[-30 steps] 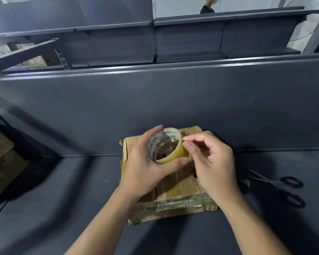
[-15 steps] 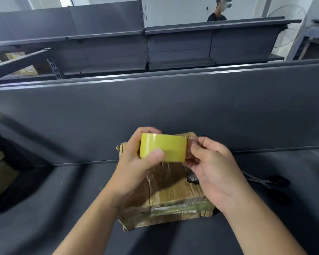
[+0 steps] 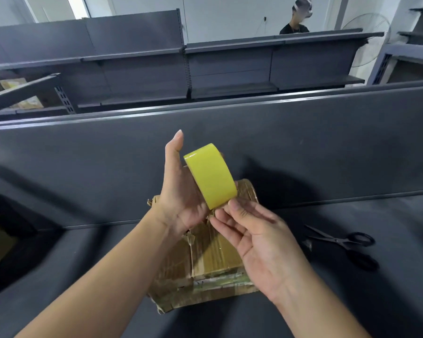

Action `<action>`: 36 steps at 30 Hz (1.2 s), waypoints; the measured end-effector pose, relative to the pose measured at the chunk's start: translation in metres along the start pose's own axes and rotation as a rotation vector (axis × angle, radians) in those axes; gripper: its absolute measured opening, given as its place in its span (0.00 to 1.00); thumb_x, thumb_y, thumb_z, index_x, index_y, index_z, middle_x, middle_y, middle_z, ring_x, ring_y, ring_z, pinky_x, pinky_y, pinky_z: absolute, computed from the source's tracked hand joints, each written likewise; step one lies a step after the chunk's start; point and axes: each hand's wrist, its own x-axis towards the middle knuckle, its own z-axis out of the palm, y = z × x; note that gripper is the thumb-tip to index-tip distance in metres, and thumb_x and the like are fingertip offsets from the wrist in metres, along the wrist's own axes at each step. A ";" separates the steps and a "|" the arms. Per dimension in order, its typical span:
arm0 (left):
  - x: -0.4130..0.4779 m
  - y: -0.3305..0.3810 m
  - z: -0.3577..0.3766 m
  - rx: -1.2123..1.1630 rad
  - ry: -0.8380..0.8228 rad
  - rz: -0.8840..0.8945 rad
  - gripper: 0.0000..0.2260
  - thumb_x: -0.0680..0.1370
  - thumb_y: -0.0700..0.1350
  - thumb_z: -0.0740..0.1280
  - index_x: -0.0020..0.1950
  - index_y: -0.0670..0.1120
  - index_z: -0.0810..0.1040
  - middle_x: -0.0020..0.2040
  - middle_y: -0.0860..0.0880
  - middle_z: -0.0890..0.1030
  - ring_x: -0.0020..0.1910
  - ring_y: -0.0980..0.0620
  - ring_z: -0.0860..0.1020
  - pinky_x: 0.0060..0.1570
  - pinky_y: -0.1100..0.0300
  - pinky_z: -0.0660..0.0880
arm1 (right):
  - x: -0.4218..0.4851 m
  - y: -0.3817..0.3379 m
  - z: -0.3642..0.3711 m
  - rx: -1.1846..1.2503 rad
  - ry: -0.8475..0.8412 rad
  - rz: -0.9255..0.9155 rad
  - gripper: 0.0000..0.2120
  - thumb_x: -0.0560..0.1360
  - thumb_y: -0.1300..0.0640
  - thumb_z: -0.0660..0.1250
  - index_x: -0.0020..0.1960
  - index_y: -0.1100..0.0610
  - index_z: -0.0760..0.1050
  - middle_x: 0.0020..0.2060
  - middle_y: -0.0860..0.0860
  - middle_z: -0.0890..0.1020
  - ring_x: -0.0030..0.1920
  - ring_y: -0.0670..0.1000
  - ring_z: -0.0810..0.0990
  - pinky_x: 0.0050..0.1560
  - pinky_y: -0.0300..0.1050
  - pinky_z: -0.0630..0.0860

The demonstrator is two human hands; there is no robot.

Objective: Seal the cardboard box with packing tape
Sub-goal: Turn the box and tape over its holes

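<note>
A yellowish roll of packing tape (image 3: 211, 175) is held up above a worn cardboard box (image 3: 213, 259) that lies on the dark shelf surface. My left hand (image 3: 181, 191) holds the roll from behind, palm toward me, thumb pointing up. My right hand (image 3: 259, 245) is palm up just below the roll, and its fingertips pinch at the roll's lower edge. Whether a loose tape end is between those fingers is too small to tell. The box has old tape strips across its top and front.
Black scissors (image 3: 347, 245) lie on the dark shelf (image 3: 59, 276) to the right of the box. A dark back panel (image 3: 327, 147) rises behind the box. Grey shelving stands further back, and a person (image 3: 296, 23) is behind it.
The roll went from showing its open core, to side-on, to raised and tilted. My right hand dropped from the roll's right side to its lower edge and turned palm up.
</note>
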 end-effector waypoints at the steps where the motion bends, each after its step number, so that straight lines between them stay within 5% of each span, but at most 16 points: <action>1: 0.001 0.000 -0.003 -0.006 -0.072 -0.009 0.30 0.69 0.71 0.70 0.46 0.42 0.84 0.42 0.45 0.82 0.39 0.46 0.81 0.52 0.47 0.75 | 0.000 -0.003 0.000 -0.001 -0.005 0.002 0.08 0.67 0.66 0.73 0.46 0.67 0.81 0.38 0.60 0.83 0.40 0.54 0.85 0.48 0.52 0.85; 4: 0.003 -0.002 -0.015 0.046 -0.339 0.012 0.25 0.61 0.50 0.82 0.54 0.41 0.85 0.49 0.42 0.84 0.49 0.43 0.83 0.65 0.43 0.72 | -0.002 -0.015 -0.003 -0.031 -0.036 0.055 0.04 0.70 0.67 0.71 0.44 0.66 0.83 0.39 0.60 0.84 0.41 0.54 0.85 0.48 0.51 0.85; 7: 0.007 -0.008 -0.017 0.104 -0.331 0.036 0.19 0.57 0.31 0.73 0.47 0.41 0.86 0.43 0.43 0.85 0.45 0.45 0.84 0.57 0.48 0.81 | -0.002 -0.020 -0.007 -0.054 -0.032 0.127 0.02 0.74 0.68 0.69 0.45 0.66 0.81 0.41 0.61 0.84 0.42 0.55 0.86 0.48 0.52 0.85; 11: 0.011 -0.011 -0.012 0.107 -0.171 0.011 0.16 0.54 0.38 0.84 0.39 0.44 0.87 0.37 0.45 0.85 0.35 0.49 0.85 0.37 0.55 0.84 | 0.000 -0.018 -0.011 -0.154 -0.025 0.102 0.05 0.72 0.65 0.72 0.48 0.65 0.81 0.39 0.58 0.84 0.42 0.57 0.85 0.48 0.53 0.85; 14: 0.018 -0.013 -0.015 0.100 -0.057 -0.017 0.02 0.68 0.42 0.74 0.39 0.47 0.86 0.36 0.48 0.83 0.33 0.51 0.83 0.31 0.57 0.81 | 0.000 -0.015 -0.013 -0.311 -0.026 0.051 0.13 0.67 0.60 0.76 0.49 0.65 0.84 0.40 0.54 0.84 0.42 0.54 0.84 0.44 0.49 0.83; 20: 0.033 -0.019 -0.016 0.119 -0.107 -0.091 0.08 0.77 0.47 0.69 0.38 0.51 0.82 0.33 0.54 0.75 0.30 0.56 0.73 0.32 0.60 0.72 | 0.000 -0.013 -0.014 -0.581 -0.029 -0.050 0.13 0.67 0.53 0.74 0.46 0.62 0.84 0.35 0.51 0.82 0.35 0.49 0.81 0.30 0.41 0.76; 24: 0.033 -0.020 -0.007 0.080 -0.094 -0.083 0.09 0.75 0.43 0.67 0.36 0.48 0.83 0.31 0.52 0.75 0.26 0.54 0.73 0.28 0.60 0.75 | 0.000 -0.011 -0.015 -0.639 -0.030 -0.060 0.05 0.75 0.58 0.72 0.43 0.59 0.83 0.36 0.51 0.81 0.35 0.48 0.81 0.27 0.40 0.72; 32: 0.056 -0.019 -0.002 0.244 0.081 -0.068 0.16 0.78 0.43 0.71 0.30 0.50 0.83 0.26 0.54 0.66 0.20 0.56 0.66 0.29 0.60 0.63 | -0.009 0.003 -0.011 -0.497 0.028 -0.136 0.08 0.77 0.61 0.70 0.40 0.63 0.80 0.31 0.54 0.76 0.29 0.48 0.75 0.25 0.39 0.66; 36: 0.062 -0.016 -0.001 0.294 0.041 -0.030 0.12 0.77 0.41 0.74 0.34 0.48 0.79 0.26 0.54 0.72 0.20 0.56 0.66 0.28 0.60 0.65 | -0.019 0.006 -0.011 -0.424 0.057 -0.121 0.11 0.76 0.62 0.71 0.35 0.59 0.79 0.30 0.55 0.74 0.26 0.48 0.72 0.22 0.39 0.64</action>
